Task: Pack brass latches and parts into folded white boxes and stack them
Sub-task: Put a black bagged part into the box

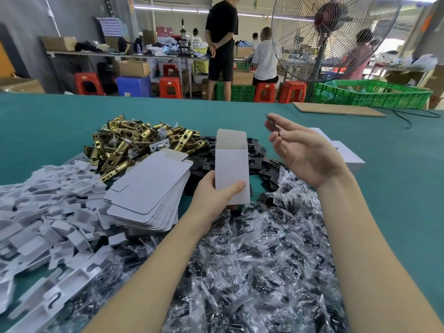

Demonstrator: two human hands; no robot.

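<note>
The green counter [60, 121] fills the frame and is still heaped with unpacked stock, so most of the job looks undone. Across the bottom and lower right lies a broad drift of clear bags of dark parts [252, 272]; the lower left holds a spread of white card inserts [43, 212]. Left of centre sits a stack of flat, unfolded box blanks [149, 191], and above it a pile of brass latches [129, 143], with black plates [259, 162] just right of that.

At the right edge of centre, partly hidden behind the right hand [305, 155], a few closed white boxes [350, 155] suggest a small finished lot.

In the middle, the left hand [211, 200] is clamped on one erected white box [231, 169], upright, its top flap open. The right hand, fingers loosely spread, pinches a small dark part [272, 124] just beside the box mouth. This box appears to be mid-fill; closing and stacking remain.
</note>
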